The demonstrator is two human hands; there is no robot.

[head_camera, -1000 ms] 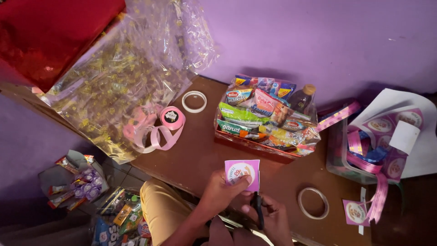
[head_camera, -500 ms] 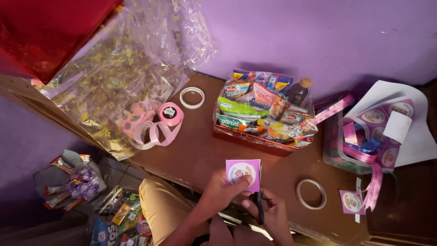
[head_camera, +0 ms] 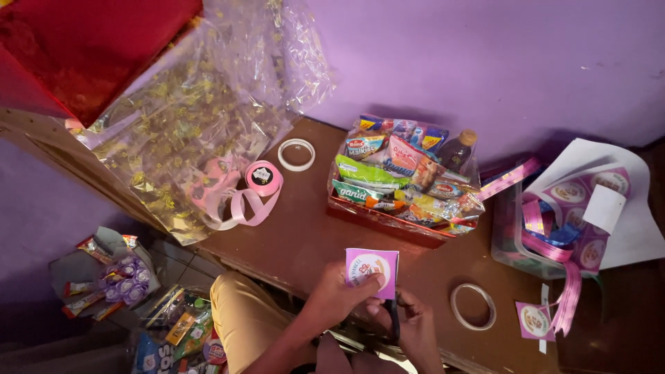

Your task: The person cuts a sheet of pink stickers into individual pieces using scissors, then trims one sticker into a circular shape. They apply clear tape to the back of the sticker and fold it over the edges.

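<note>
My left hand (head_camera: 337, 296) pinches the lower edge of a small pink square card (head_camera: 372, 270) with a round white picture on it, held just above the near edge of the brown table (head_camera: 291, 239). My right hand (head_camera: 414, 322) sits right beside it, gripping dark-handled scissors (head_camera: 393, 315) whose blades meet the card's lower right corner. Behind the card stands a tray of snack packets (head_camera: 402, 176) wrapped in clear film, with a brown bottle among them.
A pink ribbon roll (head_camera: 262, 181) and a tape ring (head_camera: 296, 154) lie at the left by crinkled gold-patterned cellophane (head_camera: 180, 118). Another tape ring (head_camera: 473, 306), a second pink card (head_camera: 535, 320) and a clear box of ribbons (head_camera: 547, 232) lie at the right. Snack packets (head_camera: 114, 280) cover the floor.
The view has shifted slightly, so the table things sit a little higher in the picture. Both hands keep the card and scissors in the same place.
</note>
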